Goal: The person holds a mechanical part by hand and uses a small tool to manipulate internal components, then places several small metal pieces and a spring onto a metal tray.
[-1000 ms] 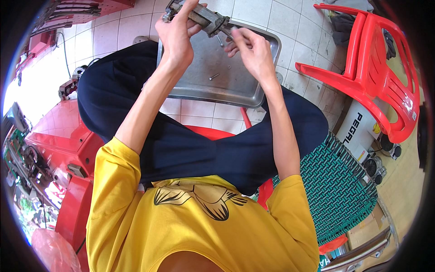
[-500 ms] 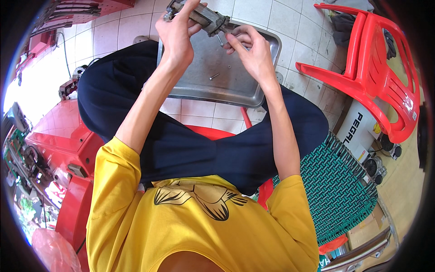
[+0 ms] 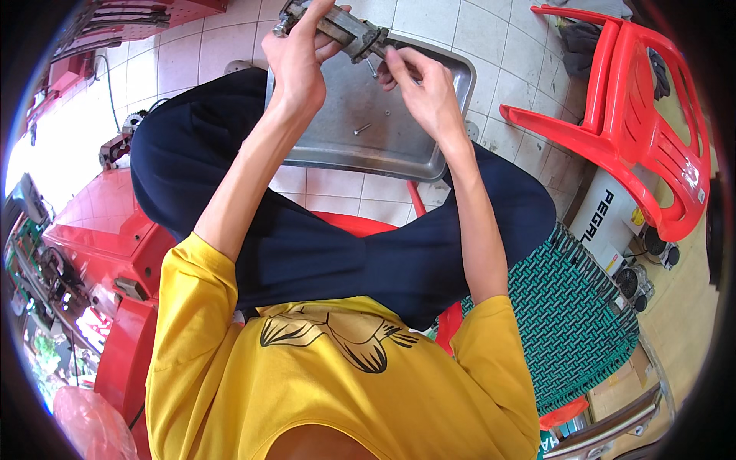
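Observation:
My left hand (image 3: 297, 57) is closed around a greasy grey metal cylinder-shaped part (image 3: 343, 29), holding it above the far side of a shallow metal tray (image 3: 337, 157). At the right end of that part, the fingers of my right hand (image 3: 418, 80) are pinched together. Whatever small piece they grip is mostly hidden by the fingers. Just left of those fingertips a thin bolt (image 3: 372, 69) shows. Another bolt (image 3: 363, 129) lies on the tray floor, with a tiny nut (image 3: 387, 113) close by.
A red plastic chair (image 3: 613, 115) lies tipped over on the right, beside a white cylinder (image 3: 606, 211). Nearer stands a green woven seat (image 3: 575, 322). Red metal equipment (image 3: 115, 230) fills the left side. White floor tiles (image 3: 429, 19) surround the tray.
My right hand has turned slightly and its fingers have closed in at the end of the metal part. The left hand and the part have shifted very little.

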Action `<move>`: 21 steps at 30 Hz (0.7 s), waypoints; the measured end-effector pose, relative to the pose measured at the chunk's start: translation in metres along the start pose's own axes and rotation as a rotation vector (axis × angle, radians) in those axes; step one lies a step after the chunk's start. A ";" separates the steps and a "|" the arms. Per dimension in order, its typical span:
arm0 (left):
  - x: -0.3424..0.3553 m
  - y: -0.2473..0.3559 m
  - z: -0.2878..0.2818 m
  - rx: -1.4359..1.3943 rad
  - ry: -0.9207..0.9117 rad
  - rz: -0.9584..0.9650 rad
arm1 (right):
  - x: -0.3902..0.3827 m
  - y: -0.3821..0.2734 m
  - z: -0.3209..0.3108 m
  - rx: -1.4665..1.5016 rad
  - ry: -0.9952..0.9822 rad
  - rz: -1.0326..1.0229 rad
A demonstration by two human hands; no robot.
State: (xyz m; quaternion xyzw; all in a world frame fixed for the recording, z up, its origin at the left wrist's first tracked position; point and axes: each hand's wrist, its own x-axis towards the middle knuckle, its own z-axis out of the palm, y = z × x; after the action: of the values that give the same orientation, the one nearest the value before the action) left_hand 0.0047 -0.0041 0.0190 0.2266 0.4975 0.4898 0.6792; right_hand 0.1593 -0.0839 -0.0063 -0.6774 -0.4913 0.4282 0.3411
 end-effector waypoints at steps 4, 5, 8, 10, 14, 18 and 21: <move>0.005 -0.002 -0.001 0.043 0.016 -0.015 | -0.002 -0.002 -0.001 0.014 0.040 0.010; 0.001 -0.001 0.000 0.033 0.017 -0.005 | -0.001 -0.003 -0.003 0.034 0.013 0.043; 0.006 -0.003 -0.002 0.020 0.019 -0.020 | 0.001 0.000 -0.002 0.056 0.008 0.040; 0.008 -0.005 -0.004 0.027 0.020 -0.031 | 0.000 0.001 -0.001 0.049 0.019 0.010; 0.008 -0.005 -0.004 0.017 0.028 -0.063 | 0.001 -0.002 -0.003 0.060 -0.005 0.072; 0.019 -0.015 -0.018 0.071 -0.099 0.041 | -0.001 -0.003 -0.002 0.018 0.012 0.052; 0.021 -0.019 -0.021 0.064 -0.100 0.050 | -0.001 0.000 -0.002 0.024 0.022 -0.002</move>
State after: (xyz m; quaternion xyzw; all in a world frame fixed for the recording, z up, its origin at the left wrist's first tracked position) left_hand -0.0058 0.0032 -0.0141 0.2845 0.4726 0.4785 0.6832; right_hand 0.1608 -0.0849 -0.0055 -0.6774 -0.4829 0.4264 0.3551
